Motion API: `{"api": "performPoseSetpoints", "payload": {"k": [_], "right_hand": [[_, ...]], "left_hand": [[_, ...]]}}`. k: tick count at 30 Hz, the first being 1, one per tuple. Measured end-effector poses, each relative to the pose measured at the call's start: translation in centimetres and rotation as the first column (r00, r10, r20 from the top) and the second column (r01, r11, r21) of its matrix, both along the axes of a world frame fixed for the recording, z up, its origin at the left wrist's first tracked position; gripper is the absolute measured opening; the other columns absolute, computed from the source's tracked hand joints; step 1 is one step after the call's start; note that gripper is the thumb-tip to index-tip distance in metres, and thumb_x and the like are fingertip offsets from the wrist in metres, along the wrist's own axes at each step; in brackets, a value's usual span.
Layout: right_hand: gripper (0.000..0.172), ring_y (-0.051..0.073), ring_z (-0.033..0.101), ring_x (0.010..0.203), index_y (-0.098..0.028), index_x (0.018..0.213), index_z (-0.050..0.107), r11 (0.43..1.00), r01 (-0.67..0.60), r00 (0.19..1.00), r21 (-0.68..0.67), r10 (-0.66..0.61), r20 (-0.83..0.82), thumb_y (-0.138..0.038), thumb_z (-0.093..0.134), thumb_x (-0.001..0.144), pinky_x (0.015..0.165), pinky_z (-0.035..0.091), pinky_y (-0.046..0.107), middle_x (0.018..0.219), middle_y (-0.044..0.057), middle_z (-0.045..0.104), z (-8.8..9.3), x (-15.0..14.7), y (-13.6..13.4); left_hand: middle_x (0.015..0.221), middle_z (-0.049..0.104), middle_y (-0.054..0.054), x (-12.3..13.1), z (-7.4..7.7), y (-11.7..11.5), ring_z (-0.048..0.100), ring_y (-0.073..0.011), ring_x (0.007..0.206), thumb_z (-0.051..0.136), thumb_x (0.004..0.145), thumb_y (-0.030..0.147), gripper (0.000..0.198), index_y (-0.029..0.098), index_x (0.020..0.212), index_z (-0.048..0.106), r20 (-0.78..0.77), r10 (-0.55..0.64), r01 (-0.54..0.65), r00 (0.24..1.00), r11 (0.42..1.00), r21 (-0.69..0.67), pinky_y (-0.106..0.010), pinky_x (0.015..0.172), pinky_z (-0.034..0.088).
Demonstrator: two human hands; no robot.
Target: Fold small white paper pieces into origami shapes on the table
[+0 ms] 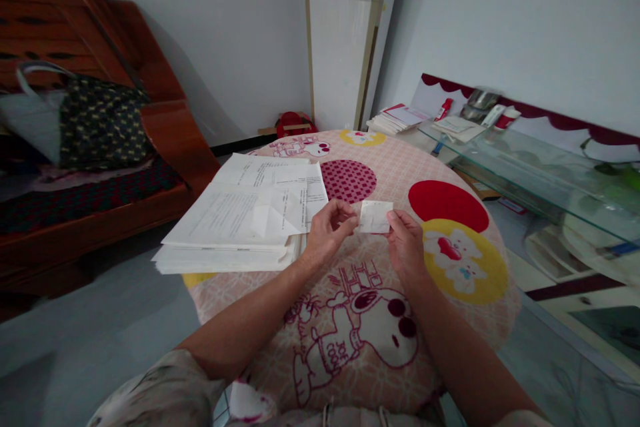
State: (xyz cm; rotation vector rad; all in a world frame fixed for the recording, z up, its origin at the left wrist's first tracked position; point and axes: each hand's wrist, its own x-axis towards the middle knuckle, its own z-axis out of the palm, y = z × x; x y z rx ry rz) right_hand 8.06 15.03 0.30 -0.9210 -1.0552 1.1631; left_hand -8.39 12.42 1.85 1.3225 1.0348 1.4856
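A small folded piece of white paper (376,217) is held up over the table by my right hand (406,243), pinched at its right edge between thumb and fingers. Close by its left edge is my left hand (327,230), its fingers loosely curled and the thumb a little apart from them. I see nothing held in that hand. Left of my hands lies a thick stack of printed sheets (215,217). On top of the stack rests a folded white sheet (273,219), partly see-through, with creases.
A patterned cloth (360,253) covers the round table. At the right stands a glass-topped cabinet (525,160) with papers (457,128) and a red-and-white cup (507,118). Another paper pile (397,119) lies behind the table. A wooden bench (175,147) with a bag (103,123) is at the left.
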Motion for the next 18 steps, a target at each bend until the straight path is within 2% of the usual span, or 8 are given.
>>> {"api": "performPoseSetpoints", "payload": {"k": [2, 4, 9, 15, 18], "right_hand": [[0.021, 0.015, 0.055, 0.06, -0.02, 0.08, 0.067, 1.0, -0.02, 0.999, 0.014, 0.019, 0.033, -0.042, 0.065, 0.081, 0.057, 0.043, 0.027, 0.068, -0.001, 0.062, -0.1, 0.04, -0.17], [0.021, 0.014, 0.053, 0.06, -0.02, 0.079, 0.068, 0.998, -0.053, 0.997, 0.027, 0.051, 0.062, -0.041, 0.065, 0.082, 0.057, 0.042, 0.026, 0.067, -0.001, 0.061, -0.19, -0.03, -0.39], [0.023, 0.015, 0.053, 0.062, -0.021, 0.084, 0.07, 0.995, -0.093, 0.984, 0.022, 0.089, 0.157, -0.042, 0.061, 0.084, 0.059, 0.043, 0.027, 0.069, 0.0, 0.061, -0.42, -0.26, -0.66], [0.025, 0.015, 0.049, 0.061, -0.021, 0.079, 0.069, 0.995, -0.102, 0.975, 0.021, 0.096, 0.198, -0.044, 0.061, 0.084, 0.058, 0.041, 0.027, 0.063, -0.001, 0.055, -0.52, -0.24, -0.68], [0.023, 0.014, 0.048, 0.06, -0.02, 0.077, 0.069, 0.99, -0.137, 0.978, 0.019, 0.132, 0.162, -0.042, 0.063, 0.084, 0.058, 0.041, 0.027, 0.063, -0.002, 0.055, -0.23, -0.28, -0.84]], "left_hand": [[0.1, 0.068, -0.007, -0.26, 0.18, 0.13, 0.064, -0.0157, 0.085, 0.077, 0.076, 0.038, 0.041, 0.018, 0.111, 0.067, 0.011, -0.007, 0.007, 1.0, 0.999, 0.045, -0.024, 0.071, 0.051], [0.1, 0.068, -0.007, -0.39, 0.14, 0.31, 0.063, -0.0156, 0.085, 0.08, 0.074, 0.038, 0.045, 0.018, 0.113, 0.07, -0.033, -0.008, 0.01, 0.999, 0.998, 0.067, -0.024, 0.071, 0.051], [0.078, 0.066, -0.003, -0.33, -0.56, 0.62, 0.057, -0.0113, 0.067, 0.077, 0.078, 0.039, 0.027, 0.016, 0.091, 0.074, -0.043, 0.043, -0.04, 0.998, 0.997, 0.072, -0.021, 0.06, 0.045], [0.068, 0.063, -0.001, -0.27, -0.48, 0.46, 0.052, -0.0093, 0.058, 0.077, 0.078, 0.042, 0.028, 0.015, 0.078, 0.071, 0.021, 0.073, -0.074, 0.997, 0.996, 0.055, -0.021, 0.054, 0.04], [0.065, 0.061, 0.0, -0.38, -0.27, 0.39, 0.049, -0.0088, 0.057, 0.077, 0.078, 0.042, 0.029, 0.015, 0.074, 0.069, 0.025, 0.094, -0.095, 0.995, 0.994, 0.046, -0.021, 0.053, 0.038]]}}
